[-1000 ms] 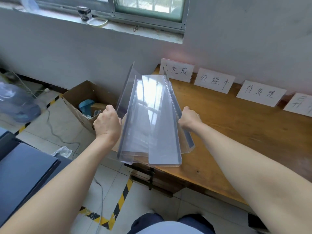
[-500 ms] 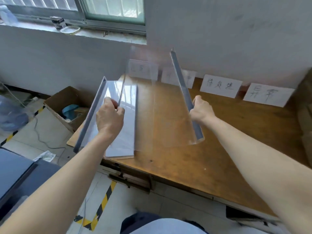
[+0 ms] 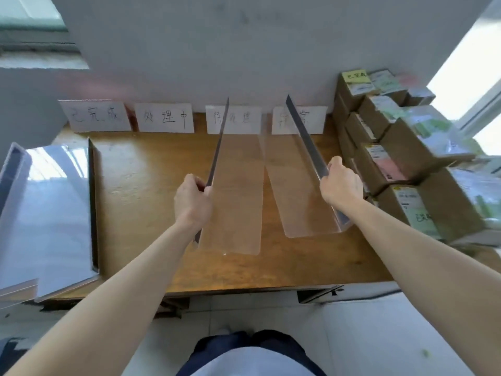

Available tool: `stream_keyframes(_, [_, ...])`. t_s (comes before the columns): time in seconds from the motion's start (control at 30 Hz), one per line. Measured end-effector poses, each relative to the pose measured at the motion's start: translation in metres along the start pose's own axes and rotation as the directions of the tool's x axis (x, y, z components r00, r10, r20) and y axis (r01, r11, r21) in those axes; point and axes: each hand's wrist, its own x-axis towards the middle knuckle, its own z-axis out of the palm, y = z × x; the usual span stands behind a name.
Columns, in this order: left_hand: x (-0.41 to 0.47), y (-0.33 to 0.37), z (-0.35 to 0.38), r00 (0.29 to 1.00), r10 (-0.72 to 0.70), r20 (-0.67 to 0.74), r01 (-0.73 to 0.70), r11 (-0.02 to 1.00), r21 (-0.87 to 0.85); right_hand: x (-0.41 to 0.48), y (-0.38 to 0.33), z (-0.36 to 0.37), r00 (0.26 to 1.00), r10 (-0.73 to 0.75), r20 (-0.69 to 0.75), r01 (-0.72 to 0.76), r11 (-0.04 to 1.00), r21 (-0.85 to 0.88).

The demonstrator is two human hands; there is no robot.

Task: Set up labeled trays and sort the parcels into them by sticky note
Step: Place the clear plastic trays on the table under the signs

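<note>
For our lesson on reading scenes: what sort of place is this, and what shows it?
Probably a parcel-sorting workroom: stacked labelled parcels, handwritten cards propped along the wall, and clear trays at a wooden table.

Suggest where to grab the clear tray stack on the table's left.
Probably the upright right wall of the tray stack, pinched from above: it stands as a thin edge beside bare table, while the flat base lies flat on the wood.

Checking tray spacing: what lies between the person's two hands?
Head view: the floors of the left tray, gripped by the left hand, and the right tray, gripped by the right hand, with a bare table strip between.
</note>
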Motion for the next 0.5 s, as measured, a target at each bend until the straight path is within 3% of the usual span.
stream_keyframes(0.23, [-0.002,0.015,0.042,0.989,0.001,0.149,-0.01,0.998,0.062,-0.005,0.032,0.003,0.986,0.163,0.021,-0.16,0.982,-0.101])
stream_keyframes(0.5, [-0.015,0.016,0.083,0.973,-0.05,0.223,0.023,0.992,0.121,0.006,0.067,0.023,0.973,0.211,0.091,-0.195,0.968,-0.156])
